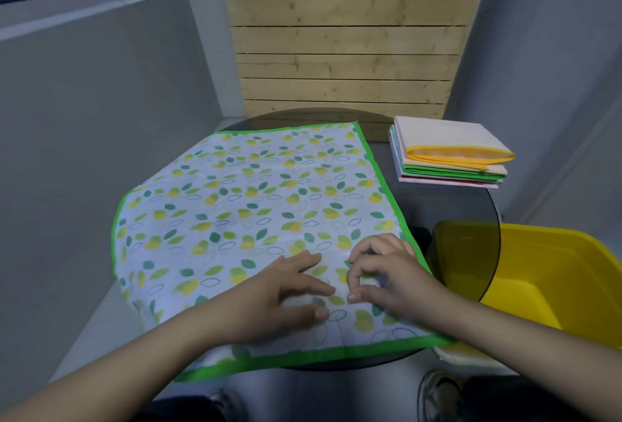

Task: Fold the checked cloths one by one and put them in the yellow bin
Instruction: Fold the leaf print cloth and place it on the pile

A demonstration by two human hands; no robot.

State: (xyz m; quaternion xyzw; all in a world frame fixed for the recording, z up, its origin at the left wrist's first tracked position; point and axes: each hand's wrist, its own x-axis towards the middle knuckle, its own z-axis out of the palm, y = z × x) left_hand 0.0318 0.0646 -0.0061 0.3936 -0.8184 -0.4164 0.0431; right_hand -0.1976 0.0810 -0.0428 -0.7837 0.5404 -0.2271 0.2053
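Currently: cloth point(255, 199) thin, limp, light | left hand point(286, 290) flat, pressing | right hand point(387, 273) fingers curled, pinching fabric | grasp green hem corners.

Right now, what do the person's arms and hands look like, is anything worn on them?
Both forearms are bare, with no sleeves in view. The left hand and right hand wear no gloves, and no rings, watch or bracelet can be seen. The fingernails look short and unpainted.
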